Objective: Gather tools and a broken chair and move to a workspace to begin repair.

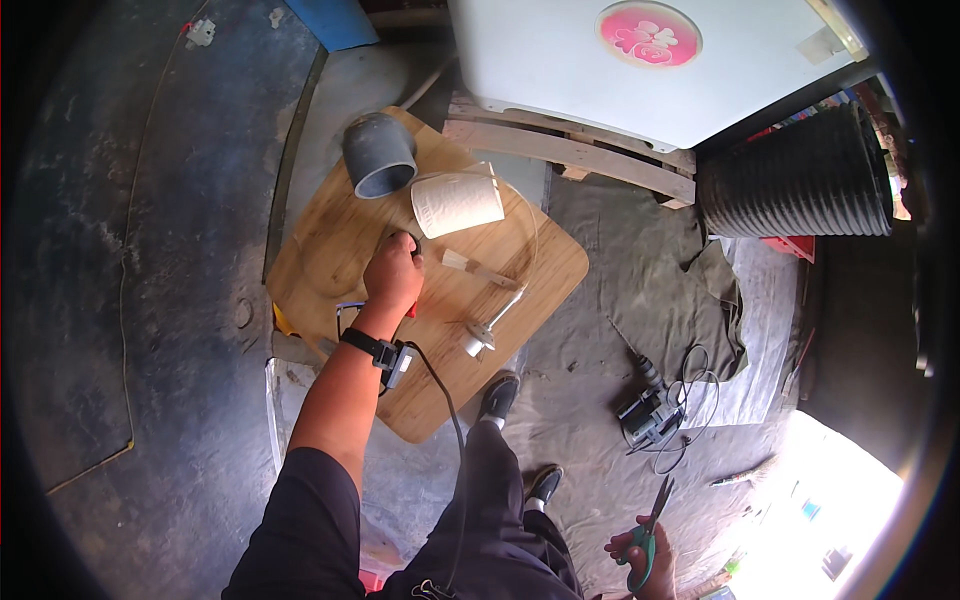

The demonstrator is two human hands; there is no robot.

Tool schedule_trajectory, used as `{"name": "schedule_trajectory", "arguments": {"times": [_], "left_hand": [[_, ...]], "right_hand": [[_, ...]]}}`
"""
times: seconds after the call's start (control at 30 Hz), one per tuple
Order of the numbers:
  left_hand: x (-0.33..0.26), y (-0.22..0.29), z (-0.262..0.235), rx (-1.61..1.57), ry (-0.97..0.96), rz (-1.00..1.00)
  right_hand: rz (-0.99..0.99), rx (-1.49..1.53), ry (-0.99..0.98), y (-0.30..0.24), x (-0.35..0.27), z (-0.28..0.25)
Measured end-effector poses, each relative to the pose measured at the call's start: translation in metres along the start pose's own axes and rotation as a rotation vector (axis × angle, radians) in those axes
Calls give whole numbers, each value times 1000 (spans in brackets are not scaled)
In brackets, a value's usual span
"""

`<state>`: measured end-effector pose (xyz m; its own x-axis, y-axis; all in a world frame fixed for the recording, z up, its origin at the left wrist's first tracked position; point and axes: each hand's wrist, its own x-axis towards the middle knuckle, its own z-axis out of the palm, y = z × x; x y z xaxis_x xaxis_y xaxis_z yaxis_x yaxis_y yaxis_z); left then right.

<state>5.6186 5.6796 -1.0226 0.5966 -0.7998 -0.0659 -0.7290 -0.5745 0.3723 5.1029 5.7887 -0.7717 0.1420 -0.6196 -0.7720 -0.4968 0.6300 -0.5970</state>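
My left hand [394, 274] is closed over the wooden board [545, 262]. A bit of something dark shows at its fingers, too hidden to name. Something red peeks out beside the wrist. Farther off stand a grey pipe piece [378, 155] and a cream paper-like roll [458, 204]. To the right of the hand lie a flat brush [478, 268] and a white fitting with a metal rod [480, 338]. Low on the right, my right hand [652, 566] grips scissors [645, 548] by their green handles, blades pointing up and slightly apart.
A corded drill [652, 405] with a long bit lies on the ground cloth at right. Behind the board, a white panel [560, 60] rests on a wooden pallet [570, 147]. A black ribbed pipe [800, 178] is at the far right. A cable hangs from my left wrist.
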Motion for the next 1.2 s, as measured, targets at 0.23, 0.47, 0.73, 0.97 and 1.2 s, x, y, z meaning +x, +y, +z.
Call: {"name": "schedule_trajectory", "arguments": {"times": [0.23,0.47,0.73,0.97,1.2], "left_hand": [[7,-10,-8,-165,152,-25],[-30,6,-89,-1230,-130,-481],[-121,99,-147,-1572,-615,-549],[-237,237,-155,-1190,-1182,-303],[-367,368,-159,-960,-1558,-133]], "right_hand": [[-26,-15,-8,-2,2,2],[-79,101,3,-5,1,2],[-99,349,-56,-19,-16,-12],[-241,576,31,-7,-62,-37],[-304,513,380,65,-147,-77]]}}
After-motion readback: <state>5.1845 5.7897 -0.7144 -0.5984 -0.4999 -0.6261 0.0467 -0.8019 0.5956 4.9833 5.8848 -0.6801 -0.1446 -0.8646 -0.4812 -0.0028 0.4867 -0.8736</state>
